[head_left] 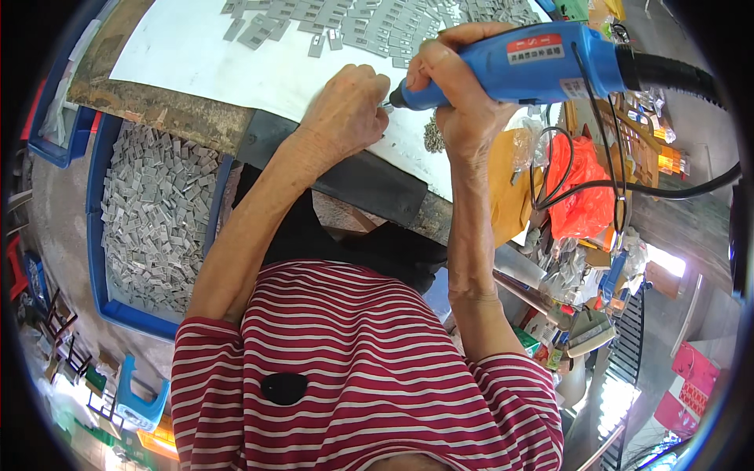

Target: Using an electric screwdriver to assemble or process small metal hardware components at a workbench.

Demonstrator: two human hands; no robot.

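My right hand is wrapped round a blue electric screwdriver, held sideways with its dark tip pointing left. Close to that tip, my left hand is closed, thumb and fingers pressed together. What lies between those fingers is mostly hidden; only a bit of grey shows by the tip. Both hands are over a white sheet on the bench. Beyond them, many flat grey metal pieces with slots are spread on the sheet. A small heap of tiny screws lies below the screwdriver.
A blue bin full of small grey metal pieces stands left of me, below the wooden bench edge. A thick black cable runs right from the screwdriver. A red plastic bag and loose clutter crowd the right side.
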